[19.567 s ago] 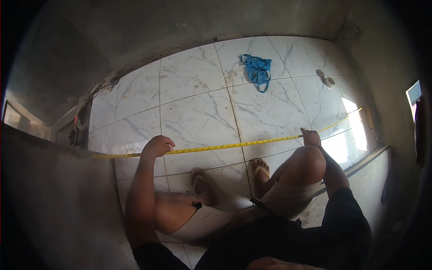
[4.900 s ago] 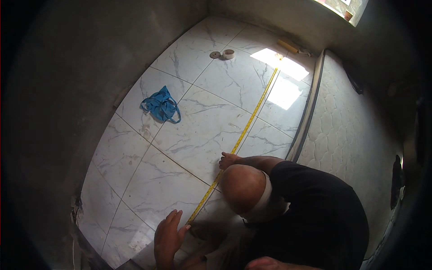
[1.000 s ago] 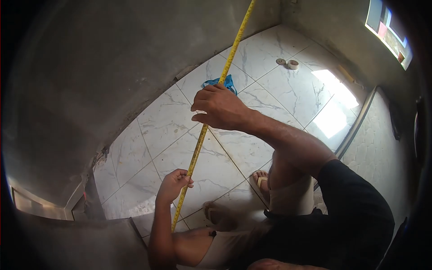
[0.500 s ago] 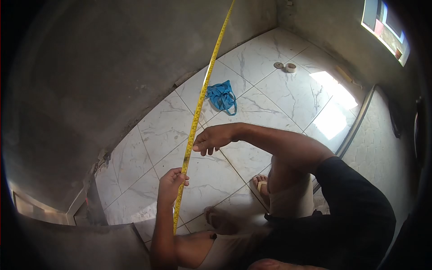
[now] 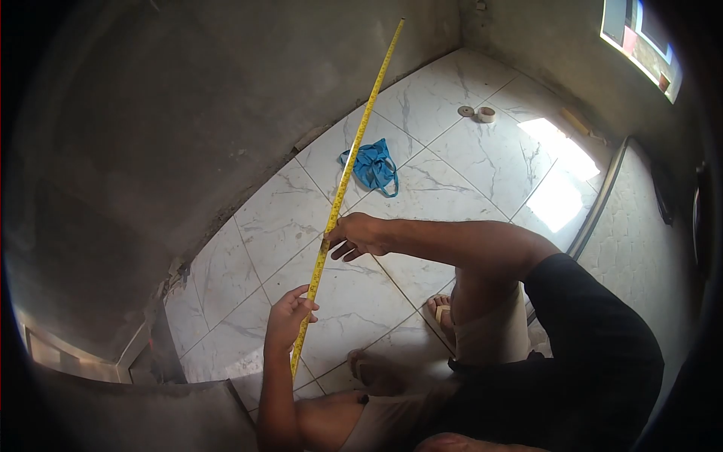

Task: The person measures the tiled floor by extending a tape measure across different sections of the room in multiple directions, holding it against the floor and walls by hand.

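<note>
A long yellow measuring tape [image 5: 351, 162] runs slantwise up from near the thigh, its far end raised in front of the grey wall. My left hand [image 5: 289, 320] is closed round its lower part, thumb and fingers on the blade. Higher up, my right hand [image 5: 357, 235] pinches the tape's edge between thumb and forefinger, the other fingers hanging loose. Behind the tape, a crumpled blue cloth bag [image 5: 373, 166] lies on the tiles. The tape's lower end is hidden by the leg.
White marbled floor tiles [image 5: 422, 264] carry a round disc [image 5: 466, 111] and a tape roll [image 5: 486, 114]. A mattress [image 5: 629, 226] leans along the right. My sandalled feet [image 5: 443, 313] are below. A window [image 5: 640, 45] is at the upper right.
Since a second ago, my right hand has come down the tape and now pinches it. The tape's far end has come into view. Earlier, the tape lay stretched low across the floor.
</note>
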Demonstrator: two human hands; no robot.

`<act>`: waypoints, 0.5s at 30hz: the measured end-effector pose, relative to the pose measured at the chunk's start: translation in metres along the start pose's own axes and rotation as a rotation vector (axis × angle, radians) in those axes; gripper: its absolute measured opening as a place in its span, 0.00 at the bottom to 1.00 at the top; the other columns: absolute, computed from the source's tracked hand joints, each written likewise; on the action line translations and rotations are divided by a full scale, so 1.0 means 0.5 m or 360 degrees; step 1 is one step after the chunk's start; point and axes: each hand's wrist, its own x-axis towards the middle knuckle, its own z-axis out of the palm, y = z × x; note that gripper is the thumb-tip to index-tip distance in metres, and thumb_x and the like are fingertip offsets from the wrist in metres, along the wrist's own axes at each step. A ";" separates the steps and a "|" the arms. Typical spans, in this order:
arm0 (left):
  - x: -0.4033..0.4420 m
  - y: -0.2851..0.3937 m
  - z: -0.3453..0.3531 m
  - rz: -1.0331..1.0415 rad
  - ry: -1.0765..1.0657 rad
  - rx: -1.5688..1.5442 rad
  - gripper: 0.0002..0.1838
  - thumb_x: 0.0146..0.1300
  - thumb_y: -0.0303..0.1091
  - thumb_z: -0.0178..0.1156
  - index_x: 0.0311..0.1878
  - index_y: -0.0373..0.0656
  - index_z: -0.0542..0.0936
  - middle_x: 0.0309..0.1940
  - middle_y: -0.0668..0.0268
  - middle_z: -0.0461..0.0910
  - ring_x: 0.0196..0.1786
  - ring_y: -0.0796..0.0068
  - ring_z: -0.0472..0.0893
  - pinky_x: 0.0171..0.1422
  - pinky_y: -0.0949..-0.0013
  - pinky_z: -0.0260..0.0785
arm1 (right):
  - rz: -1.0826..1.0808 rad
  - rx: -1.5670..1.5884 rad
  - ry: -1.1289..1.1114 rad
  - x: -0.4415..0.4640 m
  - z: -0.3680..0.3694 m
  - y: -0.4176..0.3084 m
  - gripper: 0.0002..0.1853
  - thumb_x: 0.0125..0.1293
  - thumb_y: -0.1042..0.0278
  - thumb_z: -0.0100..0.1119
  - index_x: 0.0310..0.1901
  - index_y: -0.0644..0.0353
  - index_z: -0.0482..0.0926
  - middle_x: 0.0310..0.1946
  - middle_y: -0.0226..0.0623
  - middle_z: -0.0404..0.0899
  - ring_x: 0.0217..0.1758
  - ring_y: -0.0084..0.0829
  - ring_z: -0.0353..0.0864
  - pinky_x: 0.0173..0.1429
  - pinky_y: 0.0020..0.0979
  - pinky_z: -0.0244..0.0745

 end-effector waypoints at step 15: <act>-0.020 0.001 -0.002 -0.0181 -0.0247 0.0136 0.27 0.71 0.32 0.58 0.70 0.33 0.66 0.38 0.57 0.83 0.34 0.75 0.82 0.43 0.70 0.78 | -0.0256 0.0567 0.0846 0.061 -0.208 -0.029 0.17 0.75 0.54 0.52 0.56 0.56 0.70 0.41 0.33 0.79 0.39 0.34 0.82 0.47 0.41 0.79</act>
